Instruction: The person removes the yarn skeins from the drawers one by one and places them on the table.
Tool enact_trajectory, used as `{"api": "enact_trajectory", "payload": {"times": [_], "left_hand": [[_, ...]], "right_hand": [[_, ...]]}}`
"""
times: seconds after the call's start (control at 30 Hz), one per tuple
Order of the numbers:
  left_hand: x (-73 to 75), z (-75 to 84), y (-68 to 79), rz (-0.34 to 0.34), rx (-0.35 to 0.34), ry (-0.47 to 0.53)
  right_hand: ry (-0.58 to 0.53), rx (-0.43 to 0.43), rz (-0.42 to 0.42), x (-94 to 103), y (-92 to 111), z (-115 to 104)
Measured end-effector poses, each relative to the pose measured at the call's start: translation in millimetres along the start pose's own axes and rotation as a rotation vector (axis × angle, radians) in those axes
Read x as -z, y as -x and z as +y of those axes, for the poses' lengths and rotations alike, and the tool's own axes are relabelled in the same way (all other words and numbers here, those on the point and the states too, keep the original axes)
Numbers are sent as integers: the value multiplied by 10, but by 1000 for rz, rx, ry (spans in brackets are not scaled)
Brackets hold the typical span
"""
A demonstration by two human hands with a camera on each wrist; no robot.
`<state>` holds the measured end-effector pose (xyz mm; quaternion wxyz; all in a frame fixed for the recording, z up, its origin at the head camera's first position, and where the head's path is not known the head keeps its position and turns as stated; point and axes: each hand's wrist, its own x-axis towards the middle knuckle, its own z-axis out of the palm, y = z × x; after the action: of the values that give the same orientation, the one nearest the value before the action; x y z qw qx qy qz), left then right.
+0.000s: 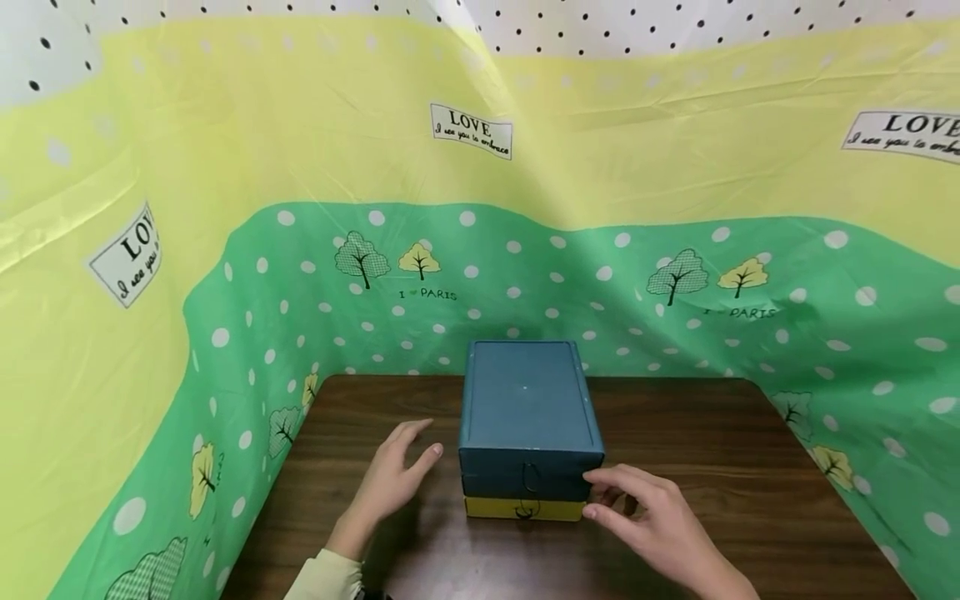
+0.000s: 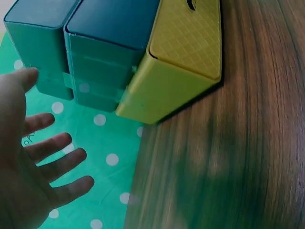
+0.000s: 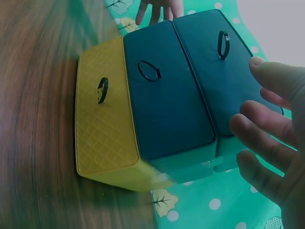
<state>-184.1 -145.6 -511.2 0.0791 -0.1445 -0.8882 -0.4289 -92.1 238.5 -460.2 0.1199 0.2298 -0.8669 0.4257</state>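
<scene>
A stack of drawer boxes, two blue drawers (image 3: 169,90) over one yellow drawer (image 3: 107,114), stands at the middle of the table. Each drawer front carries a thin black loop handle (image 3: 149,70). To the left of the stack is my left hand (image 1: 393,479), fingers spread and apart from it, with the palm bare in the left wrist view. My right hand (image 1: 652,517) is at the front right corner, its thumb and fingers loosely bent with nothing between them. In the right wrist view its fingertips (image 3: 240,121) overlap the upper blue drawer's side.
The dark wood-grain table (image 1: 712,442) extends on both sides of the stack. Behind and around it hangs a green and yellow curtain (image 1: 300,275) with dots, trees and lettering. A pale sleeve (image 1: 326,577) covers the left wrist.
</scene>
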Motion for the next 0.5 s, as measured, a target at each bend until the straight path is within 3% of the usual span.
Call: {"api": "enact_trajectory", "payload": {"times": [0.5], "left_hand": [[-108, 171, -122, 31, 9, 85]], "right_hand": [[-88, 0, -41, -97, -42, -33]]}}
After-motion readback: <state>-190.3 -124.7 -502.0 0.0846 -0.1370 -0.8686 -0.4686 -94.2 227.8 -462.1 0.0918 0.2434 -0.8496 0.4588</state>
